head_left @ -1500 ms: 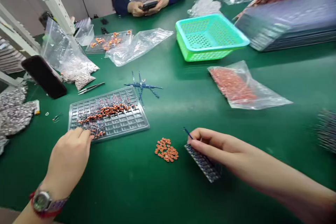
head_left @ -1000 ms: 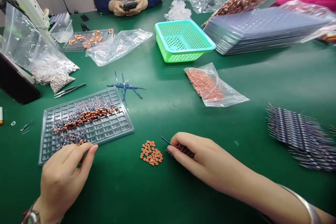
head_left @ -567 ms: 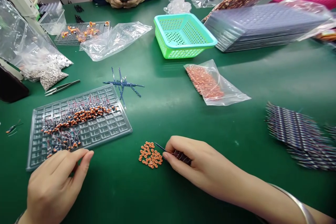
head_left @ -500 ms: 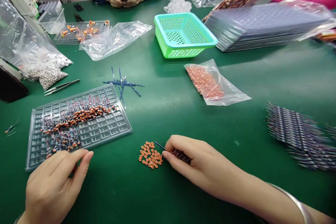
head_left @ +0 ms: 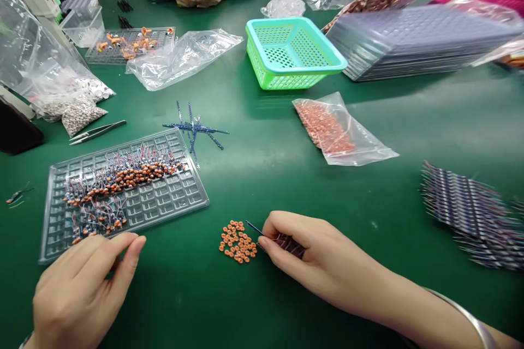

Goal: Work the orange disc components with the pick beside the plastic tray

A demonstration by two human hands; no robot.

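Low in the frame, the right hand (head_left: pixel 311 253) pinches a thin blue strip (head_left: pixel 252 227), its tip just beside one small heap of orange rings (head_left: pixel 238 241). The left hand (head_left: pixel 82 289), fingers loosely curled and holding nothing visible, touches the near edge of one clear tray (head_left: pixel 164 207). Bare green table (head_left: pixel 262 174) lies open mid-frame.

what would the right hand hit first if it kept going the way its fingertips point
Most likely the small pile of orange rings. The right hand points left across the green table, its pinched blue strip almost at the pile; the remaining gap is hard to judge.
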